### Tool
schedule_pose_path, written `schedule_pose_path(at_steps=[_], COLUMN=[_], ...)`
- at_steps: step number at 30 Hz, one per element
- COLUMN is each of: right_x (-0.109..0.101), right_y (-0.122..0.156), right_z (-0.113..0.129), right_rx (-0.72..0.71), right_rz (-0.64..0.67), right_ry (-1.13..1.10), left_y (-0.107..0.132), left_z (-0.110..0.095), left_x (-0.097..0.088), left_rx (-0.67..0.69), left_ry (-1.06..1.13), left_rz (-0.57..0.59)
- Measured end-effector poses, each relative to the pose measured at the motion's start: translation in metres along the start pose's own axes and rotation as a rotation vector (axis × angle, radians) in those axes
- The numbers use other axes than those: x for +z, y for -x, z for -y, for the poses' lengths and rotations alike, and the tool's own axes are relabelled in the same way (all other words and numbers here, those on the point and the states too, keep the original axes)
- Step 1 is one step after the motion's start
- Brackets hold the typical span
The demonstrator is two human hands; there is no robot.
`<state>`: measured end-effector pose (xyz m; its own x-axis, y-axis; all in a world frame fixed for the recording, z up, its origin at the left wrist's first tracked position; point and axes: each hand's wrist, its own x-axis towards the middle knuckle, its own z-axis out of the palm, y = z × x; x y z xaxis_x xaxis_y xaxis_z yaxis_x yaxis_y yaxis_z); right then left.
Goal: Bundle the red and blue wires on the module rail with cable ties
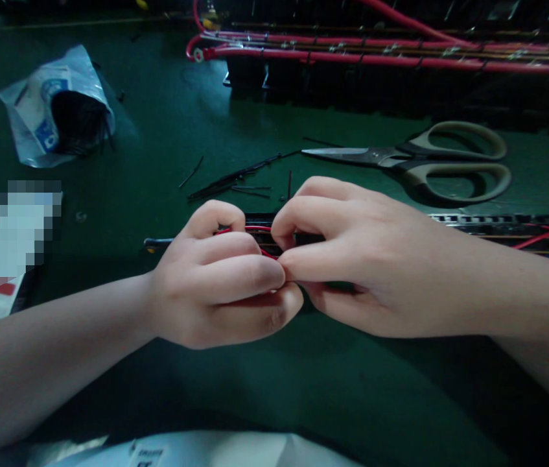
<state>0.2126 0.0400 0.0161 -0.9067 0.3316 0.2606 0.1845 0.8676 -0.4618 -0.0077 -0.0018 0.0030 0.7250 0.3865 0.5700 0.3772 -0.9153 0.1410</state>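
Wires point(255, 228), thin and red, right in the middle of the tabletop point(303, 389), a little nearer its near edge than its far one, and mostly buried under fingers. The left hand point(216, 285) has thumb and forefinger pressed together on them. The right hand point(352, 259) meets it tip to tip, pinching the same spot, other fingers curled in. Only short loops of red show above the left knuckles and between the two hands. Under them lies a long black strip point(498, 224), running out toward the right edge with more red wire along it.

Risk number one, as I read it: the grip is tiny and the wires are thin, so a slip of either thumb could let them spring out of the pinch. Pull too hard and a wire could kink, or drag the strip across the tabletop, since nothing visibly clamps it.

Beyond the hands, scissors point(424, 162) lie shut, tips pointing left, close behind the right knuckles. A careless lift of that hand could knock into the blades. Black offcuts point(235, 178) are scattered just left of the scissor tips and could get caught up in the wires. Toward the far left corner sits an open bag point(55, 110), well apart. Along the far edge runs a red cable bundle point(376, 55), also out of harm's way.
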Motion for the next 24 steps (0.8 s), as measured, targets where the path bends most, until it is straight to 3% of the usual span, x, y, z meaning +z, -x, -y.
schedule_pose_path(at_steps=[8, 15, 24], right_x=[0.0016, 0.0008, 0.0025], right_y=[0.0, -0.0004, -0.0008], right_z=[-0.0004, 0.0008, 0.0003], right_rx=[0.012, 0.032, 0.037], right_rz=[-0.007, -0.006, -0.018], right_ry=[0.012, 0.014, 0.024], left_y=[-0.0011, -0.0014, -0.0018], left_z=[-0.0003, -0.0041, -0.0021], left_x=[-0.0003, 0.0007, 0.0007], left_rx=[0.014, -0.084, -0.038], left_ry=[-0.019, 0.029, 0.039], left_rz=[0.014, -0.085, -0.073])
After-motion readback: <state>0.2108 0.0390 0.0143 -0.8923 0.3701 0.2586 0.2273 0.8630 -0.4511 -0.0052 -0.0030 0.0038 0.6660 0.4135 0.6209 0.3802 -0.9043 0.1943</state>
